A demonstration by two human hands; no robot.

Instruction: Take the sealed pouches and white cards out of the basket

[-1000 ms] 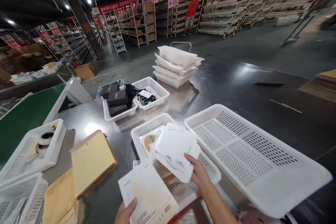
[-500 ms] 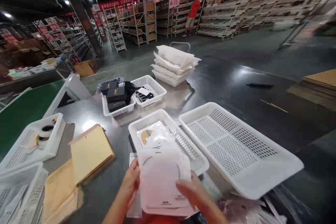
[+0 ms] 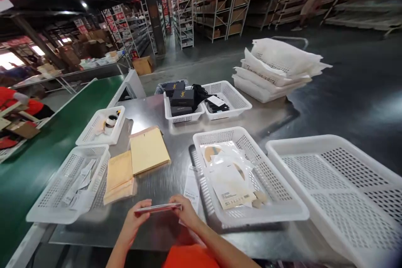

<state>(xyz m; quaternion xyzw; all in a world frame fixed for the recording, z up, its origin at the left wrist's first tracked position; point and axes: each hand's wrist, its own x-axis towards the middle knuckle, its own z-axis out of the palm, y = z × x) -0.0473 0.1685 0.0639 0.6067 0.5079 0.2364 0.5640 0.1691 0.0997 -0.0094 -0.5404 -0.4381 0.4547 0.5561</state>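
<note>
Thin flat packet [image 3: 158, 208] is lying directly between the two hands, showing edge-on to the view; its face is not showing, so contents can't be told. Its visible long axis is running crosswise, from left hand [image 3: 133, 222] to right hand [image 3: 187, 212], close to level, right end sitting slightly higher in view. Neither hand is nearer: each is touching one end.

Hands: both are nearly closed in a pinch, left gripping the left end, right gripping the right end. The packet is hanging above the near part of the counter [image 3: 94, 234], apart from the baskets.

Surroundings: a white perforated basket [image 3: 264, 217] holding flat printed pouches [image 3: 230, 186] is standing to the right and a little beyond, so the right hand is the closer one to it. A printed paper slip [image 3: 192, 188] is lying alongside that basket's left side, partly behind the right hand. Tan padded envelopes [image 3: 119, 173] and a cream envelope stack [image 3: 149, 150] are lying beyond the left hand.
</note>
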